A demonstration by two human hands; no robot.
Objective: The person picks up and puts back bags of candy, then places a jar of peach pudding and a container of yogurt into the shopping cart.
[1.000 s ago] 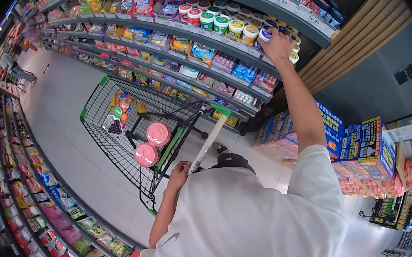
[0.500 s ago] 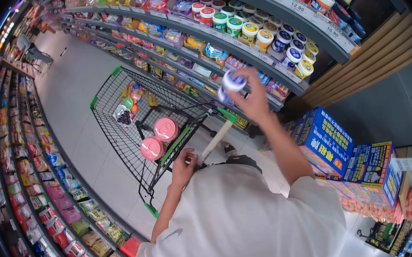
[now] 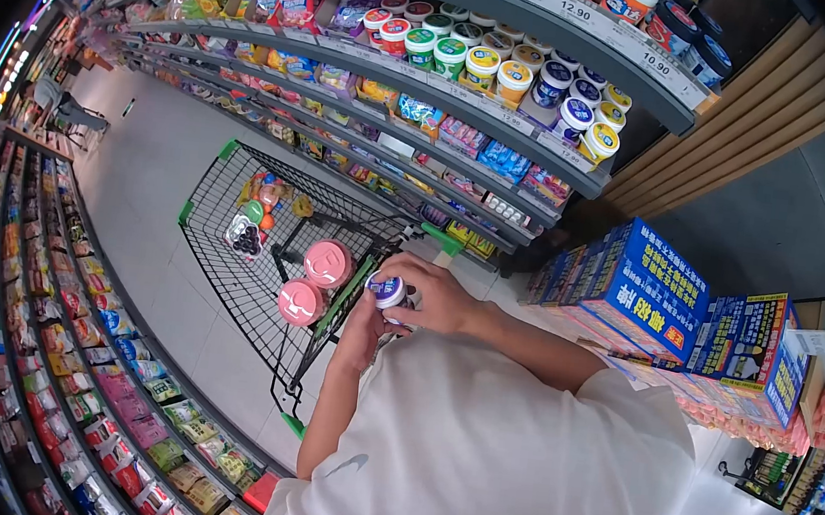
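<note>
A small tub with a purple and white lid [image 3: 388,291] is held in front of the body, just above the cart's handle side. My right hand [image 3: 431,298] wraps round it from the right. On its left side, my left hand [image 3: 362,329] touches the same tub with its fingers closed on it. The shopping cart [image 3: 229,283] stands just beyond both hands. Inside it lie two pink-lidded containers [image 3: 302,302], a pack of dark fruit [image 3: 246,235] and some colourful round items [image 3: 265,192].
A shelf [image 3: 508,117] with rows of similar tubs [image 3: 483,66] runs along the top. Stacked blue boxes [image 3: 645,292] stand at the right. Snack shelves [image 3: 99,365] curve along the left. Far off at the upper left is a person [image 3: 50,96] near another cart.
My right hand has come down and left from near the shelf with the tub. My left hand has risen slightly and now meets the tub.
</note>
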